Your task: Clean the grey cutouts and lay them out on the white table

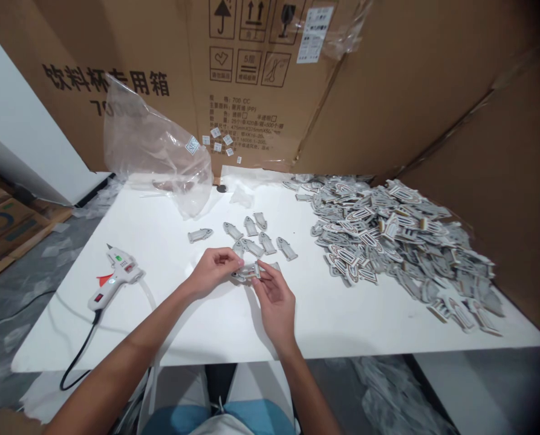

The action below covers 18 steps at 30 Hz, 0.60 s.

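Note:
Near the middle of the white table (351,320), my left hand (213,270) and my right hand (276,299) meet at a small flat grey-and-white piece (248,273) with a pointed end. Left fingertips pinch its left side, while the right thumb and fingers grip its right side. Fingers cover part of it, so its exact kind is unclear. Just beyond my hands lie several similar grey pointed pieces (286,248), apart from the held one except where my fingers hide the view.
A large heap of similar pieces (387,229) covers the table's right side. On the left lies a white glue gun (118,272) with a black cord. A clear plastic bag (156,151) leans on the cardboard boxes (251,72) walling the back.

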Each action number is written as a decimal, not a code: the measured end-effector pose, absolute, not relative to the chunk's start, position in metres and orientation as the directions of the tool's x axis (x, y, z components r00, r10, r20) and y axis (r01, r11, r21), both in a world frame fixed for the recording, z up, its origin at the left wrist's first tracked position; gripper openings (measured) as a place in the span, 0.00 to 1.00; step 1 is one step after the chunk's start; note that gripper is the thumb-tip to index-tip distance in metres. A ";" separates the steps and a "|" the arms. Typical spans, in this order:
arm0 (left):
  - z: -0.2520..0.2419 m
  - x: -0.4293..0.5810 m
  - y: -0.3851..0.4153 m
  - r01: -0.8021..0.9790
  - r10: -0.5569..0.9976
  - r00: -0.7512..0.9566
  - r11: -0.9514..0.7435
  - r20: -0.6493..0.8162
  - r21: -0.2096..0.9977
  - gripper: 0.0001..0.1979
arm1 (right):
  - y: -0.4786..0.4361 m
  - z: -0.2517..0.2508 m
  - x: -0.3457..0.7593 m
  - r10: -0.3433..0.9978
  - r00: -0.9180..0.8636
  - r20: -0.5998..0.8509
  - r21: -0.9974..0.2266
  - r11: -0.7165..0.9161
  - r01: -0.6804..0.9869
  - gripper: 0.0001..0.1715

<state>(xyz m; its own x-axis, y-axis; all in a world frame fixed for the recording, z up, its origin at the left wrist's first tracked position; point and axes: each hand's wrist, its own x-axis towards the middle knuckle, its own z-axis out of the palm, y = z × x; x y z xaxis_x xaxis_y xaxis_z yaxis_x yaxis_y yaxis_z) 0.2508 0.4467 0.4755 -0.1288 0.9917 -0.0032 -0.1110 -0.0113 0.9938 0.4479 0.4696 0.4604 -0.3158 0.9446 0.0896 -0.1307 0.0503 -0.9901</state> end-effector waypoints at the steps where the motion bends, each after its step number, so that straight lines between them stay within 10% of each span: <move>1: 0.475 0.251 0.447 -0.110 0.992 -0.127 -0.010 -0.004 0.994 0.19 | 0.470 0.459 0.448 0.945 -0.312 0.097 -0.989 0.057 -0.134 0.24; 18: 0.472 0.253 0.444 0.049 0.997 -0.072 0.004 -0.001 0.999 0.25 | 0.471 0.455 0.449 0.953 -0.274 0.128 -0.989 0.104 -0.102 0.21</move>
